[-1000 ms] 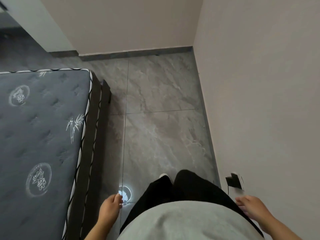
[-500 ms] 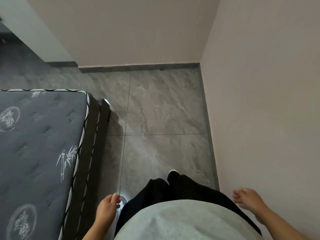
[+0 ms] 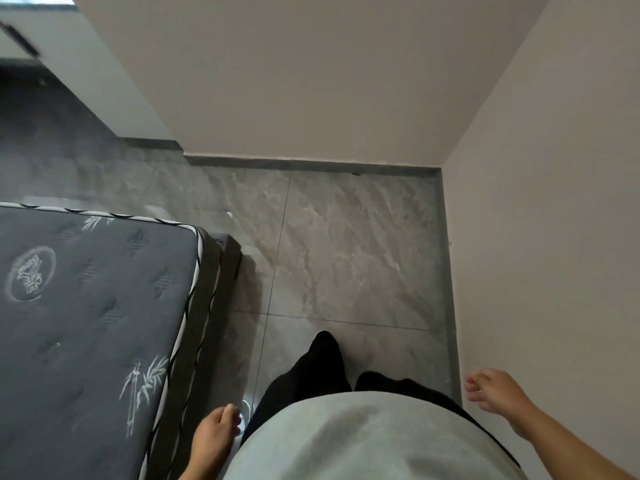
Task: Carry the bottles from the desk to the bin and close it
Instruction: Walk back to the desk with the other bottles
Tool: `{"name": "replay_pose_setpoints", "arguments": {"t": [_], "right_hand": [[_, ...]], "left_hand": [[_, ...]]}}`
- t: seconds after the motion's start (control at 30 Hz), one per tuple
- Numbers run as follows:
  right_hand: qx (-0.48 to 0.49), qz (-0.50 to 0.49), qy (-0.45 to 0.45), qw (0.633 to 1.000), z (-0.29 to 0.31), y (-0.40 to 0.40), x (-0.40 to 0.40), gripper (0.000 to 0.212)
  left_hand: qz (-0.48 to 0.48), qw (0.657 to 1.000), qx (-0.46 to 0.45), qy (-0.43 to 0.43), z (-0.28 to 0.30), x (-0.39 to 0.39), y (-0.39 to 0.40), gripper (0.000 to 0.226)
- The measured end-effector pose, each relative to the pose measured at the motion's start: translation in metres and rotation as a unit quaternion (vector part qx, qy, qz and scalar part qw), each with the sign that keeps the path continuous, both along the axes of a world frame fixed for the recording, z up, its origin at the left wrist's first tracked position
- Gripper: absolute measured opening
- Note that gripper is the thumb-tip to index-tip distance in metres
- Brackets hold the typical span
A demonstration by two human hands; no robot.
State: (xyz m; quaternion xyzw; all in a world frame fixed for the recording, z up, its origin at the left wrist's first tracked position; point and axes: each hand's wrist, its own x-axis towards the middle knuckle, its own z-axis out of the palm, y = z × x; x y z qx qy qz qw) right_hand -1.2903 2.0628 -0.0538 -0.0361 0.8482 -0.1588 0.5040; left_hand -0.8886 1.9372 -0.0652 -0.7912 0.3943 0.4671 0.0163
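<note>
No bottle, desk or bin shows in the head view. My left hand [image 3: 215,434] hangs at my side by the bed's edge, fingers loosely curled, holding nothing. My right hand [image 3: 491,393] swings out close to the right wall, fingers apart and empty. Below me are my grey top and black trousers [image 3: 311,372], with one leg stepping forward on the grey tiled floor [image 3: 346,254].
A dark quilted mattress [image 3: 86,306] on a dark bed frame [image 3: 229,258] fills the left side. A beige wall [image 3: 554,237] runs along the right and another wall [image 3: 311,81] stands ahead. The floor strip between bed and wall continues left past the bed's corner.
I have walked forward along the bed: the far wall and the bed's corner are nearer. The wall socket near my right hand has dropped out of view. Both hands stay empty.
</note>
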Motion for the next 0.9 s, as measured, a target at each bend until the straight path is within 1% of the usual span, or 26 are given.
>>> {"name": "replay_pose_setpoints", "arguments": {"t": [0.07,0.1,0.2,0.23,0.33,0.4,0.47,0.57,0.63,0.67,0.77,0.9], "right_hand": [[0.023,0.013,-0.005,1.0,-0.004,-0.019,-0.003,0.024],[0.024,0.034,-0.001,0.999,-0.006,-0.027,-0.005,0.025],[0.056,0.108,0.024,0.992,-0.007,-0.051,-0.017,0.031],[0.069,0.138,0.029,0.988,-0.006,-0.06,-0.022,0.032],[0.108,0.208,0.021,0.972,-0.001,-0.097,-0.036,0.03],[0.115,0.209,0.018,0.971,-0.002,-0.133,-0.054,0.032],[0.107,0.199,0.012,0.974,-0.002,-0.173,-0.074,0.028],[0.055,0.153,0.004,0.987,0.0,-0.243,-0.102,0.019],[0.02,0.109,0.005,0.994,0.003,-0.295,-0.124,0.022],[0.007,0.108,0.01,0.994,0.005,-0.322,-0.133,0.025],[-0.017,0.154,0.032,0.987,0.018,-0.399,-0.141,0.031],[-0.03,0.199,0.019,0.979,0.024,-0.483,-0.129,0.034]], "left_hand": [[0.014,0.999,-0.011,0.031,-0.006,-0.007,-0.036,0.033],[0.008,0.999,-0.024,0.029,-0.003,-0.014,-0.058,0.034],[-0.056,0.997,-0.058,-0.005,-0.001,-0.035,-0.12,0.033],[-0.062,0.996,-0.064,0.002,0.002,-0.042,-0.137,0.032],[-0.032,0.996,-0.066,0.04,0.001,-0.063,-0.185,0.03],[-0.011,0.997,-0.066,0.046,-0.003,-0.077,-0.213,0.031],[0.001,0.997,-0.07,0.029,-0.003,-0.091,-0.233,0.033],[0.024,0.998,-0.066,0.0,-0.001,-0.106,-0.253,0.03],[0.053,0.997,-0.057,-0.005,0.002,-0.117,-0.261,0.028],[0.065,0.997,-0.051,-0.003,0.005,-0.123,-0.265,0.028],[0.123,0.992,-0.033,-0.003,0.012,-0.132,-0.273,0.027],[0.191,0.981,-0.018,-0.019,0.013,-0.128,-0.293,0.027]]}}
